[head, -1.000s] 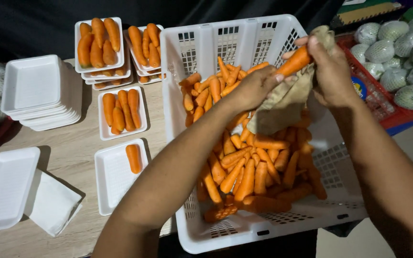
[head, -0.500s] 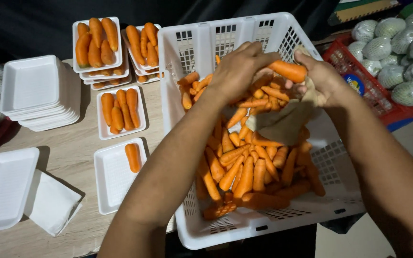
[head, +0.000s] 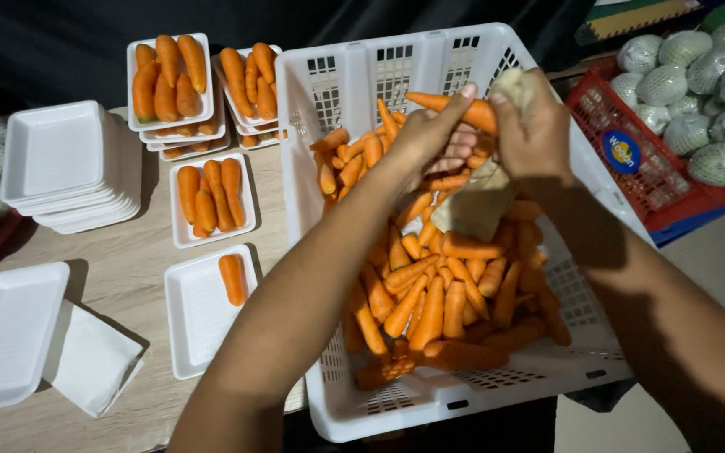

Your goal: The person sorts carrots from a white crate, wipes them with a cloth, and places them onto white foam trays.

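Note:
Both my hands are raised over a white plastic crate full of loose carrots. My left hand grips one carrot near its thin end. My right hand holds a beige cloth wrapped round the carrot's thicker end; the cloth hangs down over the pile. The two hands touch around the carrot.
On the wooden table left of the crate lie a white foam tray with one carrot, a tray with several carrots, stacked filled trays, a stack of empty trays and two loose trays. A red crate of netted pale vegetables stands right.
The carrot was held high at the right a second ago. It came down toward the middle of the crate, my left hand rose from the pile and took hold of it.

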